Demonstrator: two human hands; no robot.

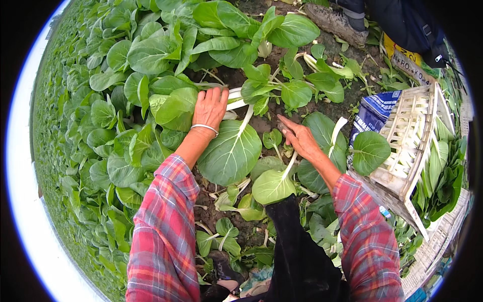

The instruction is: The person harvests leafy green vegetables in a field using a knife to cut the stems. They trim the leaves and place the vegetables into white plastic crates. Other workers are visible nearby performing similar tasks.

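My left hand (210, 109), with a metal bangle at the wrist, lies over the base of a leafy green plant (177, 109) at the edge of the planted rows; its fingertips are bent over the stems, and the grip beneath is hidden. White stalks (236, 99) show just right of these fingers. Below them spreads a large round leaf (231, 151). My right hand (292, 130) is held low over the soil, its fingers pointing up-left, with no plant visible in it. Under and beside it are a small leafy sprout (272, 138) and a loose pale-stemmed leaf (274, 185).
A tilted white plastic crate (405, 128) of cut greens stands at right beside a blue printed bag (377, 109). Another person's muddy boot (336, 24) is at the top right. Dense leafy greens (113, 166) fill the left; loose leaves litter the soil.
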